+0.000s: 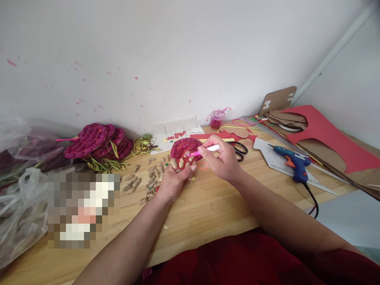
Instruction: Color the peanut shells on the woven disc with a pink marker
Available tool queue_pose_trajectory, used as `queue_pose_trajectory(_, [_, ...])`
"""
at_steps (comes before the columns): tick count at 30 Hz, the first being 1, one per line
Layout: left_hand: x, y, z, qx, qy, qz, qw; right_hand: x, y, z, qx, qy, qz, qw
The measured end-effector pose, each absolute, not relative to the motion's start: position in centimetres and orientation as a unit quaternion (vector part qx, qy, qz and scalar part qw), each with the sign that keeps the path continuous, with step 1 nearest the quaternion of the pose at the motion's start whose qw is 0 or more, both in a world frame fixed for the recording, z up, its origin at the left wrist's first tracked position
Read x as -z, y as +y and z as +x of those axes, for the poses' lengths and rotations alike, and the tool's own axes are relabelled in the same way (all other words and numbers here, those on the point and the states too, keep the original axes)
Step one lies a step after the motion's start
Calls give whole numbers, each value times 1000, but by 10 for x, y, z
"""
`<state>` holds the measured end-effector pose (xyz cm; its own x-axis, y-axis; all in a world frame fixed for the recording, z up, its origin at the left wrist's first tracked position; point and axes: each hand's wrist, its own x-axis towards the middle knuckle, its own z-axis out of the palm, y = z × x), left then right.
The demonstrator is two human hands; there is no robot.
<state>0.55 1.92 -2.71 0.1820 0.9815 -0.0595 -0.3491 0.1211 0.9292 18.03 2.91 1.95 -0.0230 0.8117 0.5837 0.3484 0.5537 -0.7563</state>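
Head view: holds peanut-studded disc (181, 147) at centre, by six-o'clock rim, in half-curled left hand (174, 181); pinches pink-tipped paintbrush (214, 148) in right hand (221, 160). Could stain loose peanuts (136, 182) at eight o'clock through overloaded bristles.

no text, label, brand, number or sign can be read anywhere here.

1 blue glue gun (298, 165) lies on 1 white sheet (265, 151), near 1 cut-out red sheet (316, 132).
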Motion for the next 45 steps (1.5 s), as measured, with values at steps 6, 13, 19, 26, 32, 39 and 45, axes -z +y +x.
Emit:
queue_pose_trajectory(6, [22, 18, 7, -521, 393, 405, 641, -16, 32, 182, -234, -666, -422, 569])
queue_pose_trajectory(13, [24, 16, 7, -519, 390, 426, 630, -11, 34, 182, -252, -653, -418, 579])
queue_pose_trajectory(19, [28, 18, 6, -506, 410, 434, 622, -12, 35, 181, -247, -652, -425, 577])
queue_pose_trajectory(26, [24, 17, 7, -512, 403, 434, 622, -13, 39, 185, -228, -633, -429, 602])
queue_pose_trajectory(32, [29, 19, 5, -506, 401, 459, 610, -14, 36, 182, -207, -673, -420, 572])
queue_pose_trajectory(39, [31, 18, 4, -489, 411, 500, 584, -16, 35, 182, -215, -674, -405, 579])
queue_pose_trajectory(45, [33, 20, 4, -502, 401, 484, 594, -16, 34, 182, -196, -661, -413, 595])
